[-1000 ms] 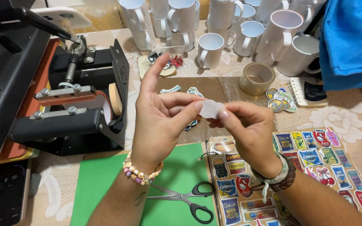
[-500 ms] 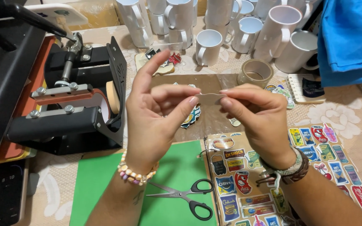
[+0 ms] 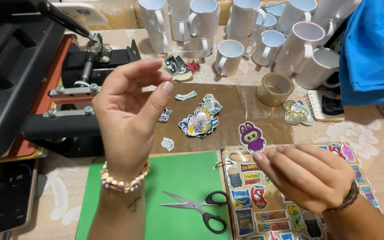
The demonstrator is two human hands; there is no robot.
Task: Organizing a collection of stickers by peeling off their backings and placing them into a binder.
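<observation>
Since the earlier frame, both hands were drawn apart: left hand (image 3: 127, 100) was raised, fingers loosely curled, empty; right hand (image 3: 307, 175) was lowered, fingertips pinched over the sticker sheet (image 3: 250, 200).

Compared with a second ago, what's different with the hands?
They have parted: the left hand rose toward the mug press, thumb and forefinger apart, while the right hand dropped onto the sticker sheet. The small white piece they pinched together no longer shows. Scissors, green mat and white mugs stayed put.
</observation>
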